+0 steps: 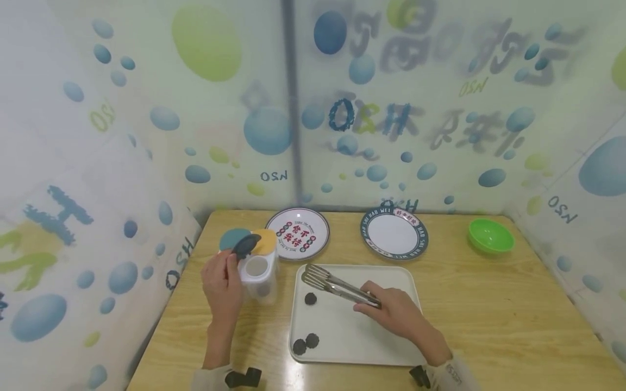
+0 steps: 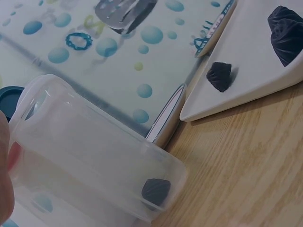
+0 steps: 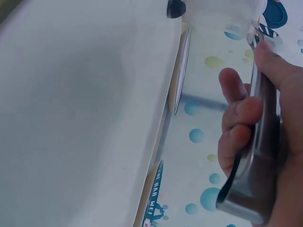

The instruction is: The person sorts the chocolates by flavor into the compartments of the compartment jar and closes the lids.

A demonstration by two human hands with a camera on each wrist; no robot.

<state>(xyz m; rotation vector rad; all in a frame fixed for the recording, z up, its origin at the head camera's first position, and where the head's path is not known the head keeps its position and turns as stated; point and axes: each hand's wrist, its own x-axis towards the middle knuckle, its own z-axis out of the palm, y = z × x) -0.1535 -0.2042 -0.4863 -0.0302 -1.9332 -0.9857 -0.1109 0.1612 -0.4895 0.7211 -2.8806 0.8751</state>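
Observation:
My left hand pinches a raised dark blue flip lid on a clear plastic container, whose round opening is uncovered. One small dark lump lies inside at the bottom, seen through the wall in the left wrist view. Slotted metal tongs are gripped in my right hand, their head above the left part of a white tray. No piece shows between their ends. On the tray lie three small black ridged lumps, one farther back and a pair near the front left corner.
Behind the tray stand a plate with red lettering and a plate with a dark patterned rim. A green bowl sits at the far right of the wooden table. Teal and yellow lids top the container's other sections.

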